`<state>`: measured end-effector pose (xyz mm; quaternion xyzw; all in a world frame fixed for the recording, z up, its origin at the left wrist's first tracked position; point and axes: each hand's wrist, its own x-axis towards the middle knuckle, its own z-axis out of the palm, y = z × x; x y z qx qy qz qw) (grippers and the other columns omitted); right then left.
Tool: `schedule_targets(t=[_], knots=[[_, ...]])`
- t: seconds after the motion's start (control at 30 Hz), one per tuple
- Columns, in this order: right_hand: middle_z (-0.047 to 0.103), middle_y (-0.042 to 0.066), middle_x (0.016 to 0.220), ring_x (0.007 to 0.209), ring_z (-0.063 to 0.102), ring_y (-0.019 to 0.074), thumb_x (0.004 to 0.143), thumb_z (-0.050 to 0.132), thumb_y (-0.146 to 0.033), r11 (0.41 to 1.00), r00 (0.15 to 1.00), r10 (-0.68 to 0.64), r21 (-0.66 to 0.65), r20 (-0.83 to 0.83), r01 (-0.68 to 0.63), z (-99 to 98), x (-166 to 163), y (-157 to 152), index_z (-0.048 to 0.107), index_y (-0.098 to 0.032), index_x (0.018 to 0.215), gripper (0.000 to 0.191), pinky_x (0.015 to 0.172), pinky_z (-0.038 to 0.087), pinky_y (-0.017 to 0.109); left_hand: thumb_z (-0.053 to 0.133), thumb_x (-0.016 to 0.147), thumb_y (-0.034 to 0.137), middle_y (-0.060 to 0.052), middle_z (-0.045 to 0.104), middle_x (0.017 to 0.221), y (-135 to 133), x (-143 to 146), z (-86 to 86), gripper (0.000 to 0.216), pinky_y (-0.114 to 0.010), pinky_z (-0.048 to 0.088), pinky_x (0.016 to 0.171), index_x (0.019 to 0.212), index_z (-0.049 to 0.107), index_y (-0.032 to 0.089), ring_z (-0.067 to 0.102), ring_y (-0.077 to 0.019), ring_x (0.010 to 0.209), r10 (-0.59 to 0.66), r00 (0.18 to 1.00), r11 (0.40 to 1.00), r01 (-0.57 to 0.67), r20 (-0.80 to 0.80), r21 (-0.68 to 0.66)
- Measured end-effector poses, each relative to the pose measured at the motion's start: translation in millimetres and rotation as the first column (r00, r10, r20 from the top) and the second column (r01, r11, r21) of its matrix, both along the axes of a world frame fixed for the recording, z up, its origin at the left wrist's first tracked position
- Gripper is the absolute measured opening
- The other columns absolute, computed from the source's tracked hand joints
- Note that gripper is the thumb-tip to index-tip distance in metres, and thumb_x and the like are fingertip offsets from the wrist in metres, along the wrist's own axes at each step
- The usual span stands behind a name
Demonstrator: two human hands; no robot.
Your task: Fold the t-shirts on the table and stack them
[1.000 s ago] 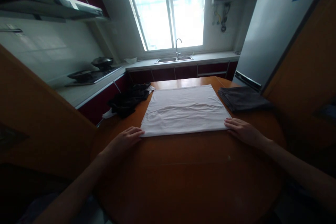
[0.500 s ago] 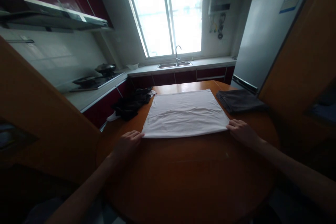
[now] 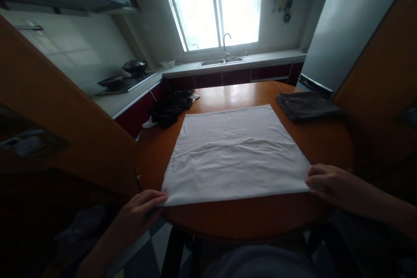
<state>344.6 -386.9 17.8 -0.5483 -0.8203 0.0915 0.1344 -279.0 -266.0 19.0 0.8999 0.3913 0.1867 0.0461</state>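
A white folded cloth garment [image 3: 231, 160] lies spread on the round wooden table [image 3: 254, 221], with a wrinkled layer edge running across its middle. My left hand [image 3: 143, 206] pinches its near left corner between thumb and fingers. At the near right corner, my right hand [image 3: 329, 182] grips the fabric, fingers closed. The near edge is stretched straight between both hands. Whether the cloth is a shirt or something else I cannot tell.
Folded dark grey cloth [image 3: 308, 105] sits at the table's far right. A heap of black clothing [image 3: 171, 106] lies at the far left. Beyond are a sink [image 3: 221, 61], a stove with a wok [image 3: 134, 66], and a fridge [image 3: 348, 26]. Wooden panels flank both sides.
Both hands have drawn the white cloth toward me, closer to the table's near edge. The hands still hold its two near corners. The view has tilted downward.
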Motion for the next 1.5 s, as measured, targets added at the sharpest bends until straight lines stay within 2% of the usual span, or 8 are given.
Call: schedule_targets(t=[0.13,0.23,0.33,0.57,0.7,0.97,1.23,1.5], knots=[[0.075,0.01,0.104,0.091,0.071,0.025,0.094,0.055,-0.045,0.959,0.943,-0.252,0.074,-0.217,0.274,-4.7,16,38,0.076,-0.027,0.097,0.028,0.081,0.057,0.035,0.054,0.096,0.048,-0.006,0.073,0.118,15,11,8.5,0.034,-0.034,0.057,0.093,0.114,0.075,0.028,0.07,-0.0244,0.105,0.14,0.987,0.98,-0.126,0.082,-0.153],[0.077,0.012,0.101,0.088,0.073,0.0269,0.088,0.057,-0.046,0.872,0.839,-0.453,0.047,-0.301,0.488,-17.3,24,75,0.076,-0.022,0.097,0.032,0.077,0.057,0.036,0.05,0.095,0.053,-0.009,0.074,0.115,51,22,8.1,0.044,-0.036,0.057,0.093,0.111,0.074,0.021,0.071,-0.0254,0.103,0.31,0.925,0.943,-0.271,0.22,-0.192],[0.079,0.011,0.094,0.083,0.073,0.0274,0.082,0.06,-0.043,0.82,0.789,-0.551,0.0,-0.272,0.573,-30.4,26,105,0.077,-0.021,0.092,0.03,0.075,0.056,0.036,0.053,0.087,0.058,-0.011,0.075,0.114,90,34,2.7,0.05,-0.037,0.055,0.094,0.108,0.075,0.017,0.07,-0.0273,0.103,0.42,0.866,0.903,-0.367,0.273,-0.223],[0.078,0.01,0.082,0.073,0.072,0.0238,0.077,0.063,-0.036,0.787,0.758,-0.607,-0.049,-0.24,0.615,-38.7,30,133,0.075,-0.021,0.077,0.02,0.062,0.051,0.03,0.054,0.079,0.055,-0.011,0.073,0.096,133,57,-2.2,0.046,-0.037,0.054,0.085,0.092,0.075,0.017,0.069,-0.027,0.089,0.399,0.903,0.901,-0.355,0.157,-0.248],[0.076,0.008,0.074,0.065,0.068,0.02,0.075,0.067,-0.036,0.823,0.784,-0.565,-0.109,-0.258,0.558,-33.1,31,137,0.072,-0.019,0.072,0.018,0.058,0.047,0.027,0.057,0.075,0.051,-0.009,0.067,0.086,141,59,-4.0,0.037,-0.036,0.053,0.078,0.083,0.07,0.018,0.066,-0.0246,0.08,0.371,0.921,0.915,-0.34,0.12,-0.217],[0.077,0.007,0.077,0.069,0.068,0.0212,0.074,0.066,-0.038,0.887,0.818,-0.459,-0.129,-0.347,0.443,-28.9,27,137,0.074,-0.018,0.076,0.021,0.064,0.049,0.029,0.06,0.076,0.058,-0.008,0.074,0.089,140,62,-7.0,0.048,-0.033,0.052,0.074,0.097,0.073,0.016,0.069,-0.0251,0.081,0.369,0.893,0.895,-0.266,0.256,-0.359],[0.077,0.009,0.083,0.076,0.07,0.0242,0.076,0.061,-0.041,0.858,0.722,-0.451,-0.033,-0.524,0.512,-28.5,22,137,0.073,-0.019,0.081,0.025,0.07,0.053,0.032,0.063,0.075,0.06,-0.009,0.076,0.091,139,62,-10.0,0.047,-0.032,0.053,0.078,0.09,0.074,0.016,0.069,-0.0239,0.081,0.441,0.792,0.896,-0.357,0.423,-0.265],[0.077,0.009,0.082,0.077,0.071,0.025,0.072,0.065,-0.036,0.847,0.732,-0.491,-0.061,-0.472,0.528,-40.4,22,141,0.073,-0.019,0.076,0.02,0.073,0.053,0.033,0.062,0.074,0.059,-0.008,0.076,0.087,141,62,-17.9,0.047,-0.033,0.054,0.074,0.09,0.075,0.016,0.07,-0.0247,0.078,0.433,0.838,0.892,-0.346,0.331,-0.291]])
